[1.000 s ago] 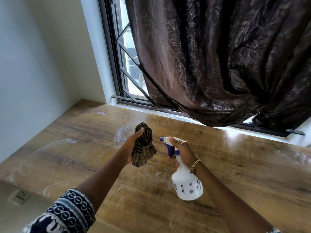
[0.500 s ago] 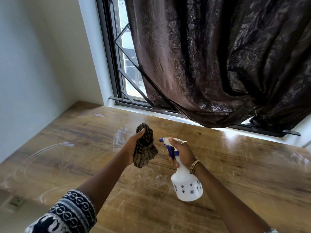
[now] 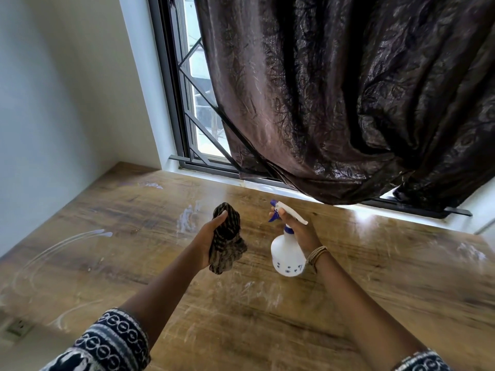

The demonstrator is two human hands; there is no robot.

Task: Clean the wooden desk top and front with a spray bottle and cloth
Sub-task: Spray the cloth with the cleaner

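The wooden desk top (image 3: 375,285) fills the lower half of the view, marked with white smears and scratches. My left hand (image 3: 207,238) grips a bunched brown striped cloth (image 3: 227,238) above the middle of the desk. To its right, my right hand (image 3: 298,228) holds a white spray bottle (image 3: 287,257) by its neck, fingers at the blue trigger, nozzle pointing left toward the back of the desk. Both are held in the air above the surface. The desk's front face is out of view.
A dark brown curtain (image 3: 348,97) hangs over the window (image 3: 198,103) behind the desk, its hem close above the desk's back edge. A white wall (image 3: 53,103) borders the desk on the left. A wall socket (image 3: 17,328) shows at the lower left.
The spray bottle has tipped more upright and moved slightly away from the cloth. My view has tilted up a little. Both hands keep their grips.
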